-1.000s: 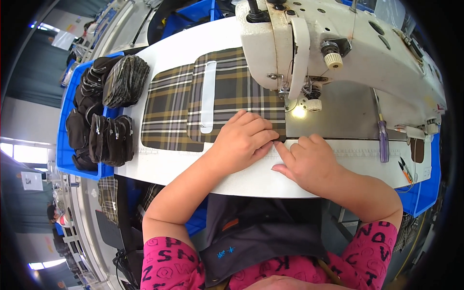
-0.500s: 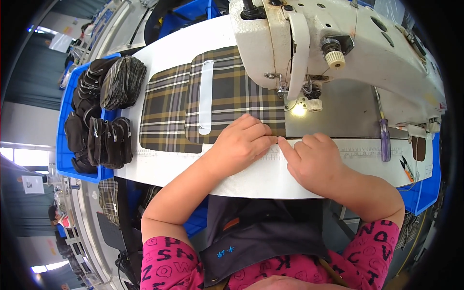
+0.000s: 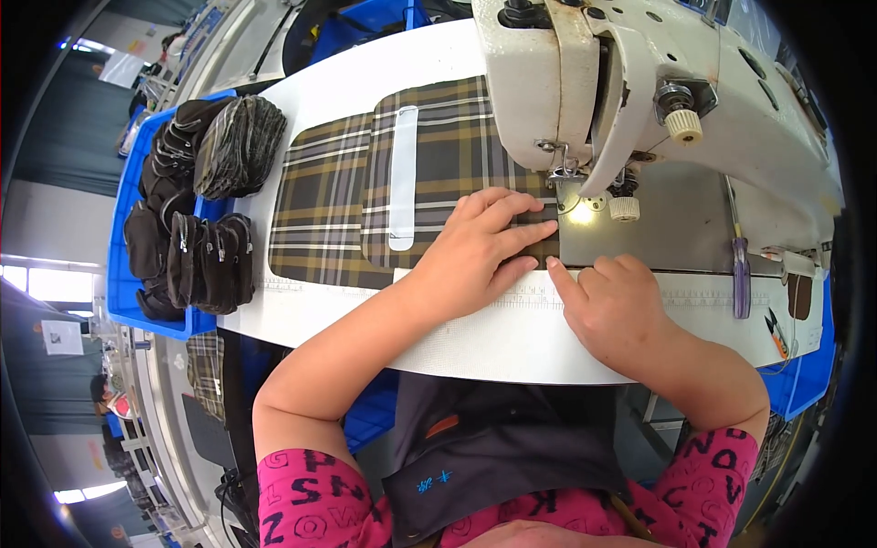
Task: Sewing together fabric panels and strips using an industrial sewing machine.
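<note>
Two plaid fabric panels (image 3: 315, 205), brown, black and white, lie overlapped on the sewing machine's white table. The upper panel bears a pale strip (image 3: 403, 183), and its right edge runs beside the presser foot (image 3: 568, 175). My left hand (image 3: 484, 245) rests on the upper panel's lower right part with fingers stretched and spread. At the panel's lower right corner, the index fingertip of my right hand (image 3: 610, 297) points outward, touching or nearly touching the cloth. Its other fingers curl loosely, the thumb is hidden, and I see nothing held.
The white sewing machine (image 3: 548, 82) overhangs the cloth. To the left a blue bin (image 3: 123, 274) holds several dark zipped pouches (image 3: 210, 260). A purple-handled screwdriver (image 3: 741, 279) and orange thread snips (image 3: 777, 336) lie at right. A printed ruler (image 3: 694, 298) runs along the table front.
My left hand has opened from bunched fingers at the cloth's lower edge to spread fingers on the panel. My right hand keeps its pointing shape. The whole view has shifted slightly.
</note>
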A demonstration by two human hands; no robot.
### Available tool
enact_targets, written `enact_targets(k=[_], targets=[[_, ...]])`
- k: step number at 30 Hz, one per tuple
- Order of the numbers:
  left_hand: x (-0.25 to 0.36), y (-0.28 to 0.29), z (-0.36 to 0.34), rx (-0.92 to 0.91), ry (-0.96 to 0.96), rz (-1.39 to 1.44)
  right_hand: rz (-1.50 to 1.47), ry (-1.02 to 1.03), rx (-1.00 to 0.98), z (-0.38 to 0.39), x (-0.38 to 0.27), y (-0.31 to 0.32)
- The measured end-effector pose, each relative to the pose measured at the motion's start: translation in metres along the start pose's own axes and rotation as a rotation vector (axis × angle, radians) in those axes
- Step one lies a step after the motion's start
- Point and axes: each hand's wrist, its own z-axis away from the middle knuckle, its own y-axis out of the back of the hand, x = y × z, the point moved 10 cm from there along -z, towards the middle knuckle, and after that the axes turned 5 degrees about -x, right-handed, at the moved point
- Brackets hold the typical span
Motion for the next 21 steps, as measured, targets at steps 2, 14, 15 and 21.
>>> enact_targets(k=[2,14,15,21], targets=[[-0.004,0.002,-0.003,0.006,0.001,0.001,0.019,-0.014,0.0,-0.003,0.003,-0.001],[-0.037,0.01,-0.026,0.0,0.084,0.087,0.077,-0.126,0.003,-0.015,0.028,-0.009],[-0.04,0.01,-0.028,0.006,0.095,0.075,0.074,-0.141,-0.014,-0.016,0.03,-0.01],[-0.057,0.011,-0.037,0.028,0.088,0.019,0.085,-0.182,-0.019,-0.019,0.037,-0.012]])
